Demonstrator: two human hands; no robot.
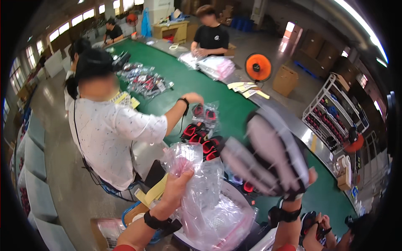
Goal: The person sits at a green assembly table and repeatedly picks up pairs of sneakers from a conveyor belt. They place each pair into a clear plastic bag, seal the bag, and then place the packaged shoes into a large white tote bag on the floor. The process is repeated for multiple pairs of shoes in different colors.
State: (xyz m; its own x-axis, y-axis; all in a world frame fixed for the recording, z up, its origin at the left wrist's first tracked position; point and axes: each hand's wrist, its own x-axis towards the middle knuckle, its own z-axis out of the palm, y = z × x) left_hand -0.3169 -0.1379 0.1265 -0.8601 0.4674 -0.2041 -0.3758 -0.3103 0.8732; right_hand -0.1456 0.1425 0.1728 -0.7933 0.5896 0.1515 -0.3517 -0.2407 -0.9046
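My left hand [176,186] is closed on a clear plastic bag [190,157] with pinkish-red edges, raised over a round pale tub [187,243]. More loose clear bags [226,224] lie in that tub below the hand. To the right, my right hand [309,178] grips a pair of grey-and-black shoes [272,146], held up above the green table and smeared by motion. Most of its fingers are hidden behind them. Between my hands, on the table, lie black-and-red shoes [203,140]. Beyond these is a bagged pair [205,112], under a co-worker's outstretched hand [193,98].
A long green table [176,90] runs away from me with a metal ledge along its right side. Bagged shoes [146,81] are heaped farther off. Co-workers stand left, opposite and at lower right. An orange fan [258,67] and a shoe rack [331,111] stand beyond.
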